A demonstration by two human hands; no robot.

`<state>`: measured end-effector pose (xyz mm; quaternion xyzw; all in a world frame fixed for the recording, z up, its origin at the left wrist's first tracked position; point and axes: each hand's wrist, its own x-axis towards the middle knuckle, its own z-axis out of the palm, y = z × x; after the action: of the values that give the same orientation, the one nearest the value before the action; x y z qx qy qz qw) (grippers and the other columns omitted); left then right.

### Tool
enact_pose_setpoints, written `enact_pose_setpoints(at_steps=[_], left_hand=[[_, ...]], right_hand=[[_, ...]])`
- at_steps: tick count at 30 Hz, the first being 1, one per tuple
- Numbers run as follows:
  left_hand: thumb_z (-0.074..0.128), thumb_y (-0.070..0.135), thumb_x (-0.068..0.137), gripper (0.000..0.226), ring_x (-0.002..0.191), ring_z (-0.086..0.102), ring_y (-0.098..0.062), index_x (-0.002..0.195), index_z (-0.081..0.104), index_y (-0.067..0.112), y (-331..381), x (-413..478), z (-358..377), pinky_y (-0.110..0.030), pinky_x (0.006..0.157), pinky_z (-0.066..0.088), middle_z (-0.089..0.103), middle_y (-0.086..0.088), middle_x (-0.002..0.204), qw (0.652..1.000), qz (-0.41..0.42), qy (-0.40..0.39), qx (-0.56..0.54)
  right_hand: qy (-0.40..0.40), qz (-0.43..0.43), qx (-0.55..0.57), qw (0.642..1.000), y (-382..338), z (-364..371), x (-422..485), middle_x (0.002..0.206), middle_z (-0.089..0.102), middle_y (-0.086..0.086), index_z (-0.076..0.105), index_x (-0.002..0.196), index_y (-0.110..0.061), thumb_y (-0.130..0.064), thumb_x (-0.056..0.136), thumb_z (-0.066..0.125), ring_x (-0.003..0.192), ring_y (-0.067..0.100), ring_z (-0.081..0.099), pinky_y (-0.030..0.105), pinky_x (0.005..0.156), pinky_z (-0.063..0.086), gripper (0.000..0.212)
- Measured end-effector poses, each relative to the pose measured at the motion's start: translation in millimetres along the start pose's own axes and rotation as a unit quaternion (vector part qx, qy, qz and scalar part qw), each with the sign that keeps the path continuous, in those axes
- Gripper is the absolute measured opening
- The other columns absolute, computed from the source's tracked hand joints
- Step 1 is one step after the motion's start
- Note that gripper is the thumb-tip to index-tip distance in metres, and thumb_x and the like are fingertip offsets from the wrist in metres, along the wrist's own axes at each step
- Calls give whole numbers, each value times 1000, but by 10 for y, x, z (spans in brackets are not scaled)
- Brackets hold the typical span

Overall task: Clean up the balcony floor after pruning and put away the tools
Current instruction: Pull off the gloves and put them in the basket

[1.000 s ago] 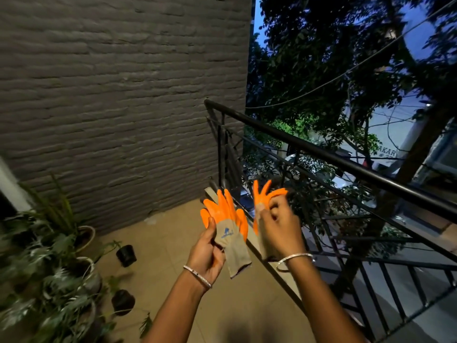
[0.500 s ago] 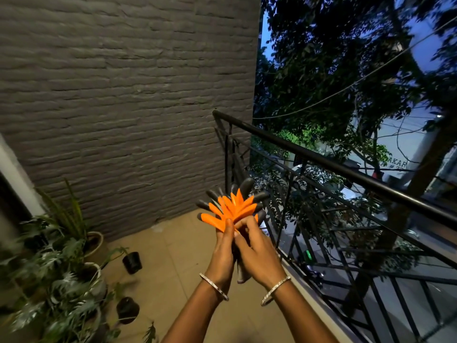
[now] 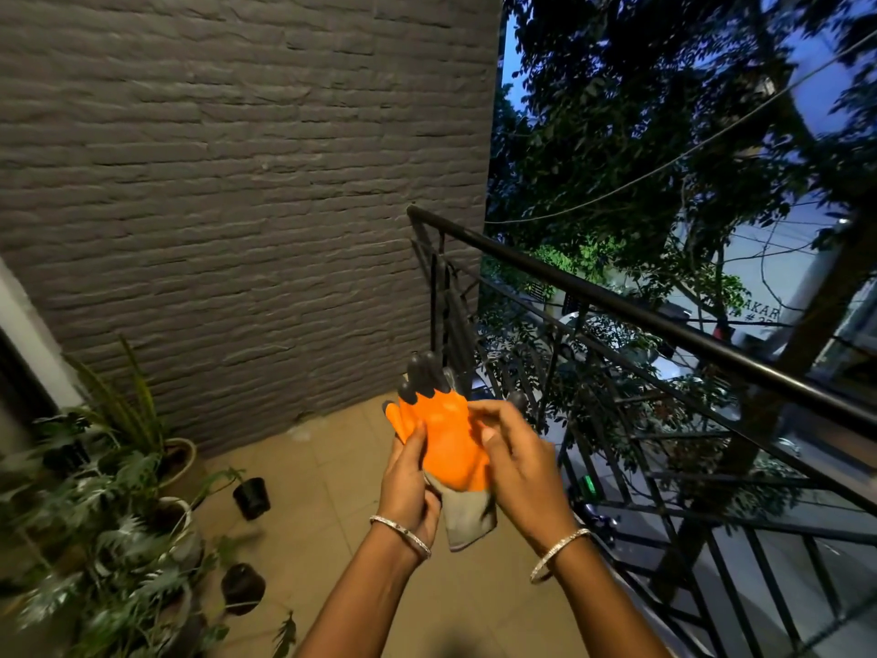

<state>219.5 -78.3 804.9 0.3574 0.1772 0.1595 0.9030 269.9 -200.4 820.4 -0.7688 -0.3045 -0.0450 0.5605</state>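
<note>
Head view: left hand (image 3: 407,482) and right hand (image 3: 519,467) hold gloves (image 3: 448,441), partly covering them.

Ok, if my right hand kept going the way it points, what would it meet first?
The orange gloves: the right hand points left into them, fingers seemingly pinching, with the left hand gripping beyond.
</note>
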Motion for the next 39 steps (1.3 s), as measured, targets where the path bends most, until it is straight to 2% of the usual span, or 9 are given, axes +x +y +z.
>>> enact_pose_setpoints(at_steps=[2, 4, 7, 11, 15, 19, 25, 30, 39], left_hand=[[43, 38, 101, 45, 111, 66, -25, 139, 51, 14, 39, 3, -19, -40, 87, 57, 64, -14, 128, 999, -32, 0, -18], [41, 42, 101, 48, 122, 58, -29, 138, 52, 14, 52, 28, -32, -49, 108, 41, 62, -15, 131, 998, -57, -9, -34], [40, 46, 99, 52, 127, 53, -33, 139, 51, 14, 55, 67, -35, -52, 114, 30, 60, -16, 133, 994, -83, -34, -63], [47, 47, 97, 52, 125, 55, -37, 134, 55, 11, 38, 56, 43, -57, 110, 35, 58, -21, 133, 989, -117, -87, -41], [61, 19, 93, 42, 114, 62, -38, 132, 55, 7, -58, 112, 82, -58, 100, 46, 65, -21, 123, 994, -63, -79, 46], [67, 13, 86, 38, 99, 70, -34, 124, 60, 10, -152, 191, 130, -49, 82, 57, 71, -17, 110, 994, -21, -29, 105], [63, 29, 88, 44, 100, 69, -36, 125, 60, 7, -270, 263, 201, -55, 90, 53, 71, -19, 110, 992, -19, -25, 121], [53, 25, 95, 36, 103, 68, -35, 125, 59, 6, -297, 286, 335, -49, 86, 55, 70, -20, 113, 994, -30, -60, 91], [54, 14, 92, 45, 117, 61, -34, 137, 49, 7, -400, 311, 451, -43, 92, 55, 62, -20, 129, 991, -38, -117, 47]], right_hand=[[146, 59, 45, 987, 34, -99, 42, 102, 68, -13, 63, 104, -31, -9, 93, 58, 97, 3, 63, 28, 80, 54, 25], [205, 142, 76, 966, 129, -183, 99, 107, 65, -7, 60, 104, -30, -20, 86, 71, 99, 12, 63, 34, 83, 55, 23], [50, 278, 216, 935, 268, -256, 120, 116, 66, 0, 55, 122, -26, -44, 78, 77, 101, 16, 66, 40, 84, 56, 53], [-107, 287, 241, 921, 259, -188, 42, 112, 74, -3, 63, 123, -20, -42, 94, 59, 103, 13, 70, 35, 85, 55, 37], [-83, 273, 243, 927, 246, -90, 76, 115, 72, 1, 58, 130, -15, -38, 97, 55, 107, 17, 69, 42, 98, 53, 40], [-50, 256, 283, 923, 288, -93, 40, 124, 69, 4, 50, 136, -19, -30, 93, 65, 114, 22, 66, 49, 100, 51, 47], [28, 253, 295, 921, 304, -341, 34, 107, 74, 9, 65, 114, -13, -14, 81, 76, 100, 23, 71, 45, 90, 57, 35], [51, 284, 386, 876, 317, -456, 29, 112, 71, 17, 60, 123, -3, -7, 76, 77, 107, 33, 68, 57, 101, 47, 50], [90, 295, 472, 826, 288, -697, 42, 112, 68, 28, 61, 117, 7, 6, 79, 66, 104, 38, 67, 47, 90, 54, 38]])
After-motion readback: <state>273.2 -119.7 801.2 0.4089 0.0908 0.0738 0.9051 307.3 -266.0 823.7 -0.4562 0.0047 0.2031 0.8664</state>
